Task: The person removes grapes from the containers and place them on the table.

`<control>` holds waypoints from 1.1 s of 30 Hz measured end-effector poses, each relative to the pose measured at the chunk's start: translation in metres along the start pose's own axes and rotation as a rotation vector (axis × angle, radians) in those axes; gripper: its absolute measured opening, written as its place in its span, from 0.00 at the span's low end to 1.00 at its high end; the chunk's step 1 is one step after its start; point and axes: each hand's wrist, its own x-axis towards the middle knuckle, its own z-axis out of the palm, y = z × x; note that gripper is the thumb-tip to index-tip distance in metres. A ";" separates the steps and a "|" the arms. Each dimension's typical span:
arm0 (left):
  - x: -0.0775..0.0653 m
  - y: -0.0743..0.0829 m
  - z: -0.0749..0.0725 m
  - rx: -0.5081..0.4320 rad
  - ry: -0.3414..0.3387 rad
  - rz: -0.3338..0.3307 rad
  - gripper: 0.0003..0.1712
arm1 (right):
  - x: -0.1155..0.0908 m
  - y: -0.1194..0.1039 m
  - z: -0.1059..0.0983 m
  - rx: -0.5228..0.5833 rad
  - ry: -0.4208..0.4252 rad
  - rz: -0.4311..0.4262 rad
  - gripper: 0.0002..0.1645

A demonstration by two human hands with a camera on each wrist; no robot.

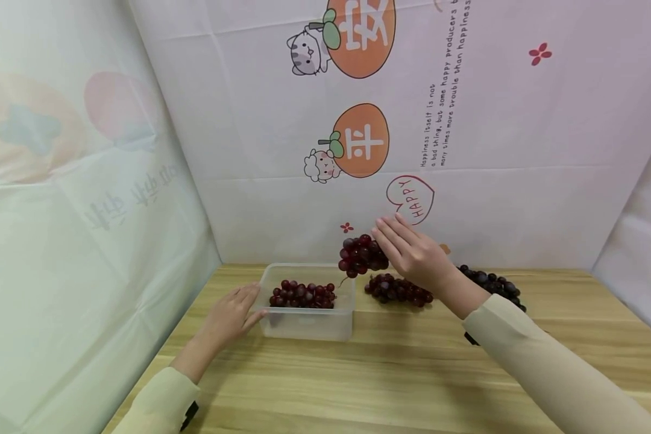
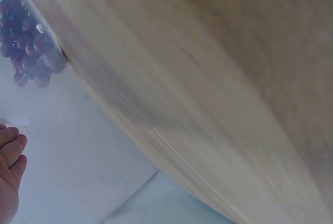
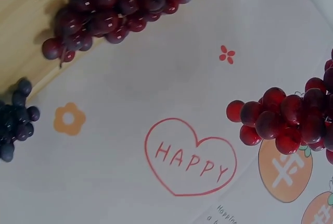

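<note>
Red grapes lay along the edge of the table; dark grapes sat by that edge; another red bunch hung before printed cloth.

Box: translucent, whitish. Grapes inside the box: dark red. Upper bunch, above right of the box: deep red. Lower bunch, right of the box: dark red to purple. Farthest bunch, right of the box: blue-black. Tabletop under the box: pale yellow-brown, streaked grain. Backdrop behind the box: white, printed with orange fruit, red heart, black lettering.
</note>
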 end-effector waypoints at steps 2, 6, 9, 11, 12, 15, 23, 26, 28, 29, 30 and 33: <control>0.000 0.000 0.000 -0.003 0.005 0.001 0.40 | -0.004 0.001 -0.004 0.004 0.004 0.001 0.18; -0.001 0.000 0.000 -0.001 0.011 0.005 0.40 | -0.010 0.003 -0.011 0.041 0.031 0.013 0.16; -0.001 0.000 0.000 -0.003 0.008 0.002 0.39 | -0.015 0.004 -0.015 0.073 0.060 0.023 0.15; -0.001 0.000 0.000 -0.007 0.002 -0.002 0.39 | -0.018 0.004 -0.018 0.091 0.075 0.025 0.15; -0.001 0.000 0.000 -0.006 -0.001 -0.004 0.39 | -0.019 0.003 -0.020 0.093 0.076 0.024 0.15; -0.001 0.000 0.000 -0.002 -0.012 -0.010 0.40 | -0.024 0.003 -0.027 0.107 0.076 0.023 0.16; -0.001 0.001 0.000 -0.005 -0.025 -0.024 0.40 | -0.034 0.001 -0.046 0.125 0.083 0.008 0.17; -0.001 0.001 -0.001 -0.009 -0.023 -0.027 0.39 | -0.038 -0.001 -0.050 0.133 0.095 -0.001 0.16; -0.001 0.001 -0.001 -0.011 -0.020 -0.025 0.39 | -0.040 -0.003 -0.053 0.135 0.102 -0.002 0.16; -0.001 0.001 -0.001 -0.011 -0.018 -0.023 0.39 | -0.041 -0.004 -0.054 0.132 0.104 -0.004 0.16; -0.001 0.001 0.000 -0.008 -0.018 -0.024 0.40 | -0.042 -0.005 -0.055 0.132 0.106 -0.006 0.16; -0.001 0.002 0.000 0.001 -0.019 -0.021 0.40 | -0.046 -0.008 -0.058 0.129 0.108 -0.015 0.17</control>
